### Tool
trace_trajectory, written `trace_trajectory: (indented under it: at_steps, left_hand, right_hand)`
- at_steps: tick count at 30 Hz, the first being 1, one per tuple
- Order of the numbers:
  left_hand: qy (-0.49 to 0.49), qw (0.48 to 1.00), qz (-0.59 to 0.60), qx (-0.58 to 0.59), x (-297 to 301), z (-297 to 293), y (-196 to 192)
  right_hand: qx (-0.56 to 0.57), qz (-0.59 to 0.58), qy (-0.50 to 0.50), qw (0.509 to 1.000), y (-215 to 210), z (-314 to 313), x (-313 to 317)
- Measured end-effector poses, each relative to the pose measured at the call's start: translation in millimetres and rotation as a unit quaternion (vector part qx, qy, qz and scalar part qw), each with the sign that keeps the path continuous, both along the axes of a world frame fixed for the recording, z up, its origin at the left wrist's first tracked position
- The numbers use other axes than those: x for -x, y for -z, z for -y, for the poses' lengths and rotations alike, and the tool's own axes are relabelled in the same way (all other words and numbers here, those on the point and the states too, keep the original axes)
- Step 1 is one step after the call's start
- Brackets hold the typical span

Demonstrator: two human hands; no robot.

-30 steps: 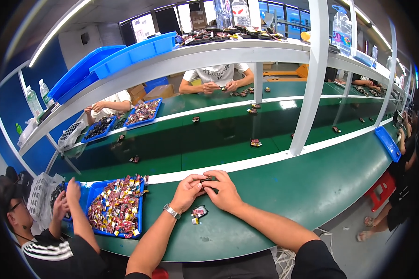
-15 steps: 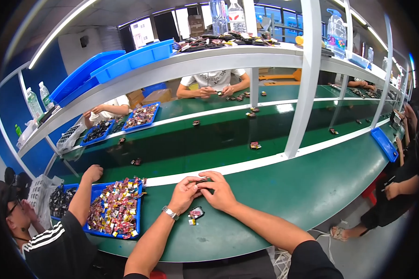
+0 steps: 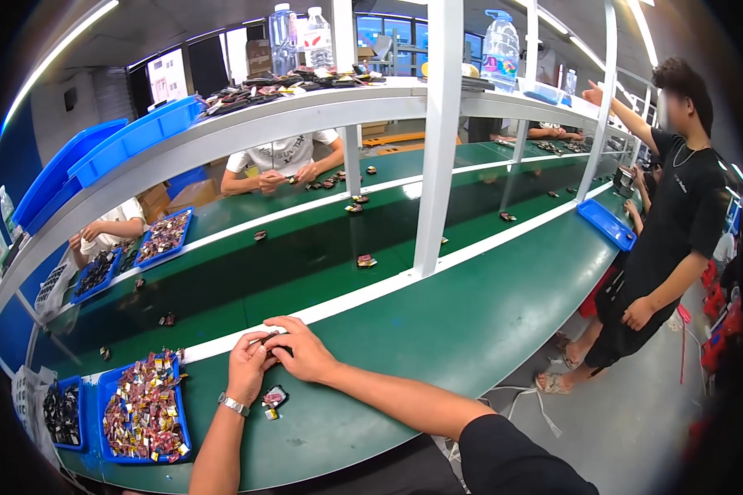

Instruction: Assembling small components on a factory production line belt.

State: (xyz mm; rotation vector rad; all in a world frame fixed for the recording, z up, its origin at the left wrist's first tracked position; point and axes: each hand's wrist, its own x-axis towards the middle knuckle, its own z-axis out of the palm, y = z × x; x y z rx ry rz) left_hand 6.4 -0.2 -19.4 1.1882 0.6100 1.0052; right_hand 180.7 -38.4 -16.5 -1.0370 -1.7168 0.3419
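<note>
Pinching a small dark part [image 3: 270,340] between them, the left hand [image 3: 248,369] and right hand [image 3: 304,351] meet at the green bench [image 3: 470,322] edge; assembly seems midway, and next likely calls for seating it, then reaching the piece [image 3: 273,398] just below

1 small dark part [image 3: 271,341] pinched between fingertips of both hands above green bench. 1 small dark-pink piece [image 3: 273,398] lies flat on bench, just below hands.
</note>
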Motion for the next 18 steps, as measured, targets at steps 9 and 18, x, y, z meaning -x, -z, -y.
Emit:
trace_trajectory:
  at_steps: [9, 18]
  left_hand:
    - [0.023, 0.999, 0.006, 0.042, -12.6, 4.2, -5.3]
    - [0.043, 0.997, 0.026, 0.055, -6.2, 5.0, -10.9]
  right_hand:
    - [-0.118, 0.034, 0.065, 0.990, -12.6, 7.9, -6.9]
    - [-0.071, 0.020, 0.085, 0.994, -15.4, 10.9, 2.4]
